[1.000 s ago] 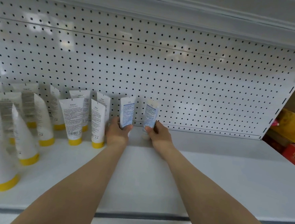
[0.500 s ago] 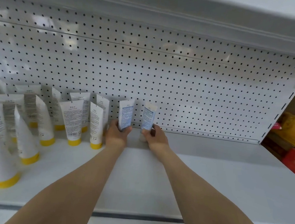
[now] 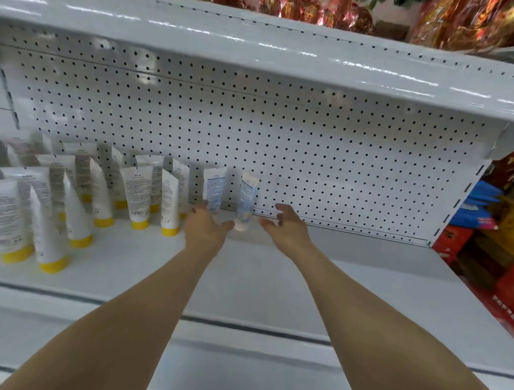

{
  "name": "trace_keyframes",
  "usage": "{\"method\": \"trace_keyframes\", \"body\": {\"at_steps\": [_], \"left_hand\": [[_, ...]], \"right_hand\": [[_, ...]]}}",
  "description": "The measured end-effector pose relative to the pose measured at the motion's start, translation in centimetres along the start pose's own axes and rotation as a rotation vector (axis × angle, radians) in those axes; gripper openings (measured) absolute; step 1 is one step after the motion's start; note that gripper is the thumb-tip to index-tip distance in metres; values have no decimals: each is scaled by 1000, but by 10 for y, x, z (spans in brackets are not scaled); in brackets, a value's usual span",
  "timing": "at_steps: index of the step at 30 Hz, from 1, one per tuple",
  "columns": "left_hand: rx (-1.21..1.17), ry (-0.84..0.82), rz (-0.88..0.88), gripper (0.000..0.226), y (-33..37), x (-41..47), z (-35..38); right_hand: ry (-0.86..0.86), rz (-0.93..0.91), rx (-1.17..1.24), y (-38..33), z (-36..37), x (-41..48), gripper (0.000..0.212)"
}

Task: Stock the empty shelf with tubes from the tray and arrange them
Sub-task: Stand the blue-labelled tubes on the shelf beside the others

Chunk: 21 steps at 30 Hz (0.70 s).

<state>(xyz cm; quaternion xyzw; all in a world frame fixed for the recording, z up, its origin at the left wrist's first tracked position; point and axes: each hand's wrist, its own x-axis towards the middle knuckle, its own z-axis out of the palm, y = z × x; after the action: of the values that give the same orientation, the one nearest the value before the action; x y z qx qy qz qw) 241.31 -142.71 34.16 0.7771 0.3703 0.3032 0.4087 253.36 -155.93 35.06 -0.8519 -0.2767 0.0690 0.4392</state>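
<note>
Two white tubes with blue print stand cap-down at the back of the white shelf [image 3: 350, 282], against the pegboard. The left tube [image 3: 213, 188] is partly hidden at its base by my left hand [image 3: 205, 230], whose fingers are spread and relaxed just in front of it. The right tube [image 3: 247, 198] leans slightly, its white cap visible between my hands. My right hand [image 3: 287, 228] is open a little to the right of that tube and holds nothing. Several white tubes with yellow caps [image 3: 140, 192] stand in rows at the shelf's left.
A white pegboard back wall [image 3: 314, 156] closes the shelf behind. An upper shelf [image 3: 260, 62] overhangs, with shiny red-gold goods on top. Red, yellow and blue packages [image 3: 498, 244] fill the neighbouring bay on the right. The tray is out of view.
Both hands have let go of the two blue-print tubes and pulled back a little, fingers spread. The tubes stay standing. The camera has tilted up, showing the upper shelf.
</note>
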Motion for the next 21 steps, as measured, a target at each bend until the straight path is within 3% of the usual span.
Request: {"method": "trace_keyframes", "body": {"at_steps": [9, 21], "left_hand": [[231, 22, 255, 59, 55, -81, -36], [285, -74, 476, 57, 101, -247, -101]], "right_hand": [[102, -231, -260, -21, -75, -82, 61], [202, -223, -342, -35, -171, -287, 58]]}}
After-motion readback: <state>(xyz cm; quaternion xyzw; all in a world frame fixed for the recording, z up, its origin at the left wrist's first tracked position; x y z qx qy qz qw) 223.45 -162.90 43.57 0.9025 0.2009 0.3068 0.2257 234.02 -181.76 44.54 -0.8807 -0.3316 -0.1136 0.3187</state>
